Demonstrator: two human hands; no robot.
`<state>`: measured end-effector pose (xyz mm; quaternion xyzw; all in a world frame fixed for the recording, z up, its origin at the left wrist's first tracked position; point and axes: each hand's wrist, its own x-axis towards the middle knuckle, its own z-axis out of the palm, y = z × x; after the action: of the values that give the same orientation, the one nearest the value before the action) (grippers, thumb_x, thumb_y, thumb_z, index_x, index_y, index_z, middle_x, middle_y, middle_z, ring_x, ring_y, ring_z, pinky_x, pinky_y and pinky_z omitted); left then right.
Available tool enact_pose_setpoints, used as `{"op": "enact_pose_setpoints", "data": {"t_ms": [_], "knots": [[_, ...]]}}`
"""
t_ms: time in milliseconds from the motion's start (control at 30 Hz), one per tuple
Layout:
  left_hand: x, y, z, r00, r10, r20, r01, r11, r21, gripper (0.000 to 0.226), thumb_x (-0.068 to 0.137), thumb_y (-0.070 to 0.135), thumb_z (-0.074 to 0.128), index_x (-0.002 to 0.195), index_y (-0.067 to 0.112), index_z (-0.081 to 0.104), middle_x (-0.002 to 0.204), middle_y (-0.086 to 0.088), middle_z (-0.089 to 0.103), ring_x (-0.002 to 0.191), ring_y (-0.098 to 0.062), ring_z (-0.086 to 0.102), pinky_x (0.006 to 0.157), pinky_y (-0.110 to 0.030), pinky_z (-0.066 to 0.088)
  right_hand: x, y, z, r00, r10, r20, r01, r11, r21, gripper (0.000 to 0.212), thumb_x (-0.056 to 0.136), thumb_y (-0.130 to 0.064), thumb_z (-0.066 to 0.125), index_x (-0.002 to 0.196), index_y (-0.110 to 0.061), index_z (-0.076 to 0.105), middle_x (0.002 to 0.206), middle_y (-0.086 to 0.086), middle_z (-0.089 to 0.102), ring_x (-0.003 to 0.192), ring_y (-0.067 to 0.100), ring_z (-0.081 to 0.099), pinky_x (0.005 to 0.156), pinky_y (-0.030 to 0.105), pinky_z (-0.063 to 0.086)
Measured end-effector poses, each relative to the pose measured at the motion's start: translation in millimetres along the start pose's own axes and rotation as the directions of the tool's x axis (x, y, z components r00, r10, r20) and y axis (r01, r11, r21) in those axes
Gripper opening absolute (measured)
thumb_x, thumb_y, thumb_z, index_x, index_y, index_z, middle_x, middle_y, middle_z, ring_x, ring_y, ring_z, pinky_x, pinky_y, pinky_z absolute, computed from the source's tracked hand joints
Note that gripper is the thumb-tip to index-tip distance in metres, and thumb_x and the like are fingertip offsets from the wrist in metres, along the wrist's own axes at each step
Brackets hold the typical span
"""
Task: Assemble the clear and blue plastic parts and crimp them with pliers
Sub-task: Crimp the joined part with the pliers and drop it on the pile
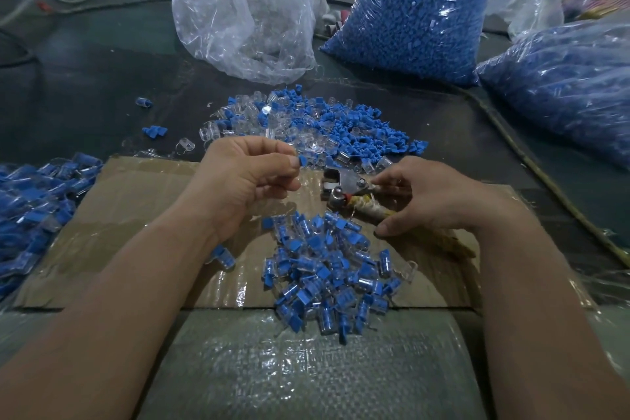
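Here, the left hand [249, 177] was curled up and pinched a small blue part [302, 160] at its fingertips. It was held up over the far edge of the cardboard [136, 215]. I could not tell if a clear piece was in that pinch too.

The right hand [433, 198] had its fingers and thumb curled round the wrapped handles of the pliers [344, 186]. The pliers lay low on the cardboard, with the metal head pointing toward the left hand, near the blue part but not touching it.

Just past the cardboard lay a loose pile [306, 126] of clear and blue parts, all mixed up. Close to the person, between the two arms, sat a heap of joined parts [327, 266]. More joined parts [37, 201] lay at the left side.

Farther back stood a bag of clear parts [245, 10] and a bag of blue parts [416, 10]. Another blue bag [562, 85] lay on the right.
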<state>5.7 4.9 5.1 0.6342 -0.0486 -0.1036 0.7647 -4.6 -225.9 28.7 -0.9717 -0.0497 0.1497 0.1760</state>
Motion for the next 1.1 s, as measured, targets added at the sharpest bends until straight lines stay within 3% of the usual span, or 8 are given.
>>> {"op": "enact_pose_setpoints", "data": {"t_ms": [133, 267, 367, 467, 633, 700, 800, 1100], "knots": [[-0.3, 0.2, -0.8, 1.000, -0.007, 0.005, 0.007, 1.000, 0.002, 0.017, 0.057, 0.011, 0.066, 0.073, 0.006, 0.062, 0.058, -0.002, 0.066, 0.053, -0.012, 0.064, 0.048, -0.017, 0.050, -0.4, -2.0, 0.3, 0.999, -0.025, -0.025, 0.026, 0.999, 0.022, 0.045, 0.062, -0.038, 0.079, 0.102, -0.035, 0.057, 0.091, -0.018, 0.046, 0.082, 0.002, 0.045, 0.062, 0.019, 0.034], [-0.5, -0.8, -0.6, 1.000, -0.009, 0.001, 0.009, 1.000, -0.001, 0.017, 0.057, 0.009, 0.064, 0.073, 0.006, 0.060, 0.057, -0.002, 0.065, 0.053, -0.011, 0.064, 0.048, -0.017, 0.051, 1.5, -8.3, 1.1, 0.996, -0.024, -0.088, 0.023, 1.000, -0.011, 0.025, 0.069, -0.031, 0.069, 0.093, -0.026, 0.066, 0.078, -0.011, 0.055, 0.071, 0.007, 0.049, 0.058, 0.025, 0.039], [-0.1, -1.1, -0.8, 1.000, -0.008, 0.003, 0.008, 1.000, -0.005, 0.017, 0.058, 0.008, 0.063, 0.074, 0.005, 0.059, 0.057, -0.002, 0.065, 0.053, -0.011, 0.064, 0.048, -0.017, 0.052, 2.7, -11.9, 1.1, 0.996, -0.029, -0.083, 0.021, 0.995, -0.097, 0.003, 0.074, -0.024, 0.065, 0.075, -0.023, 0.062, 0.070, -0.004, 0.053, 0.063, 0.010, 0.046, 0.052, 0.027, 0.033], [0.4, -1.9, -0.9, 1.000, -0.008, 0.004, 0.008, 1.000, -0.012, 0.016, 0.059, 0.007, 0.062, 0.074, 0.005, 0.058, 0.056, -0.002, 0.064, 0.053, -0.011, 0.064, 0.048, -0.017, 0.052, 5.2, -8.5, 3.4, 0.990, -0.034, -0.135, 0.013, 0.988, -0.155, 0.023, 0.075, -0.009, 0.059, 0.060, -0.020, 0.046, 0.064, -0.001, 0.048, 0.059, 0.012, 0.042, 0.049, 0.028, 0.026], [2.4, -3.3, 0.2, 1.000, -0.005, -0.028, 0.004, 1.000, -0.022, 0.013, 0.080, -0.006, 0.055, 0.075, 0.006, 0.057, 0.055, 0.000, 0.063, 0.053, -0.009, 0.064, 0.046, -0.016, 0.050, 4.1, -6.2, 3.9, 0.952, -0.142, -0.272, 0.104, 0.983, -0.149, 0.023, 0.073, -0.008, 0.059, 0.063, -0.018, 0.041, 0.070, -0.005, 0.040, 0.062, 0.009, 0.037, 0.053, 0.027, 0.027], [3.0, -3.7, 0.0, 0.999, 0.007, -0.042, -0.009, 0.999, -0.040, 0.015, 0.082, -0.006, 0.054, 0.076, 0.007, 0.056, 0.056, 0.000, 0.064, 0.055, -0.009, 0.065, 0.046, -0.015, 0.050, 2.5, -11.3, 4.6, 0.914, -0.198, -0.353, 0.159, 0.978, -0.136, 0.015, 0.072, -0.010, 0.061, 0.074, -0.018, 0.048, 0.072, -0.009, 0.040, 0.064, 0.010, 0.038, 0.056, 0.025, 0.029], [3.2, -5.5, 0.2, 0.998, 0.044, -0.050, -0.048, 0.997, -0.065, 0.015, 0.082, -0.006, 0.054, 0.077, 0.008, 0.056, 0.058, 0.001, 0.065, 0.059, -0.011, 0.066, 0.049, -0.016, 0.051, 0.5, -22.5, 9.9, 0.877, -0.193, -0.439, 0.199, 0.979, -0.032, 0.020, 0.073, -0.013, 0.060, 0.086, -0.022, 0.048, 0.069, -0.012, 0.045, 0.061, 0.009, 0.043, 0.053, 0.023, 0.030], [2.7, -5.3, 5.9, 0.977, 0.196, -0.081, -0.203, 0.975, -0.095, 0.007, 0.075, 0.003, 0.060, 0.079, 0.008, 0.057, 0.063, 0.001, 0.067, 0.063, -0.011, 0.066, 0.058, -0.017, 0.052, -1.6, -38.1, 20.1, 0.880, -0.200, -0.430, 0.203, 0.978, -0.041, 0.021, 0.074, -0.027, 0.052, 0.091, -0.030, 0.038, 0.073, -0.015, 0.041, 0.064, -0.001, 0.038, 0.053, 0.018, 0.023]]}}
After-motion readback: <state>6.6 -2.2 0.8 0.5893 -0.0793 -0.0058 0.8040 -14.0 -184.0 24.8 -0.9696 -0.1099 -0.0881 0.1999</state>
